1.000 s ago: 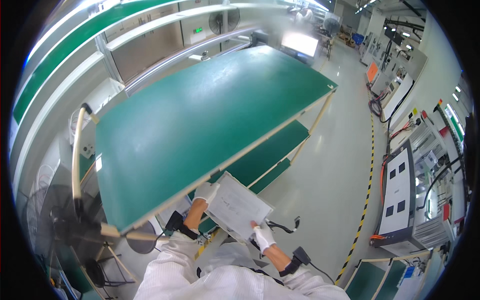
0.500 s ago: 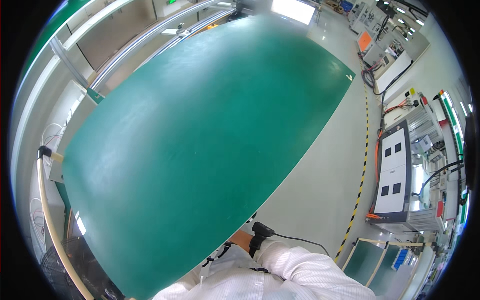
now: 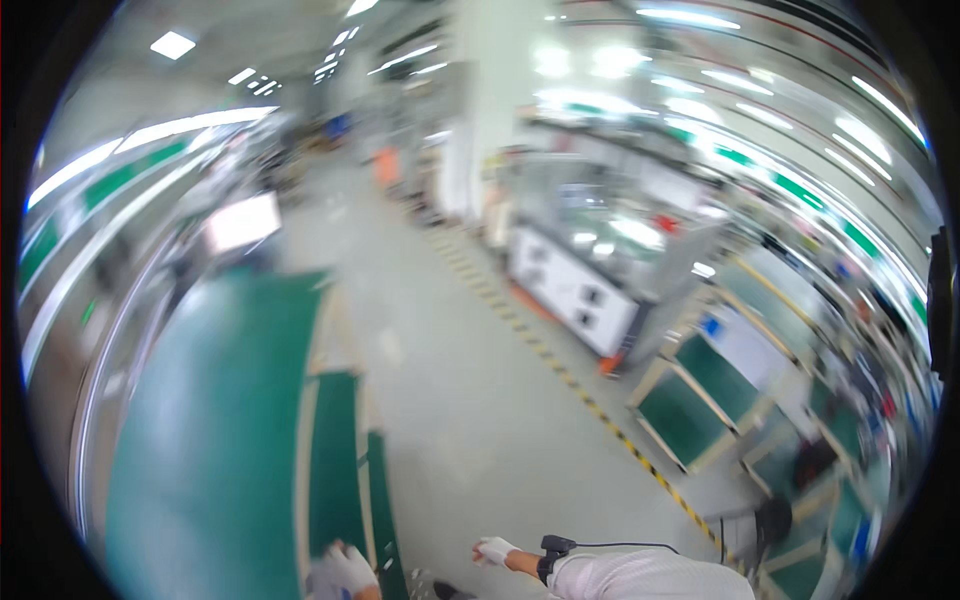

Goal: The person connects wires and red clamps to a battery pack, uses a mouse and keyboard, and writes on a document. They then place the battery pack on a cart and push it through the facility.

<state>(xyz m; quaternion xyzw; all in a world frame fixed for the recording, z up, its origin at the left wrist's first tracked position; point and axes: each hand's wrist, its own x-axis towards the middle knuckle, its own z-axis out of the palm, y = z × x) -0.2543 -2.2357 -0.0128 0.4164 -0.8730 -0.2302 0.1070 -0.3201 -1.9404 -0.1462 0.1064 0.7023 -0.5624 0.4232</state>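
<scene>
My left hand [image 3: 350, 568], in a white glove, is at the lower edge beside the long green-topped table [image 3: 210, 400]. Motion smears its fingers, so I cannot tell whether it grips or touches anything. Over the grey floor, away from the table, my right hand [image 3: 493, 550] also wears a white glove with bare fingertips. Its fingers look loosely apart, and nothing shows in them. A black device [image 3: 556, 546] with a cable is strapped to my right wrist.
Green lower shelves [image 3: 335, 450] with pale frames run along the table's right side. A bright screen [image 3: 243, 222] stands at its far end. Yellow-black floor tape [image 3: 590, 405] crosses the grey floor [image 3: 460, 400]. Beyond it are a white-panelled machine [image 3: 575, 285] and green-topped carts [image 3: 690, 415].
My view has swung right and up from the green tabletop to the aisle. The table now lies at the left. Both gloved hands have come into view at the lower edge.
</scene>
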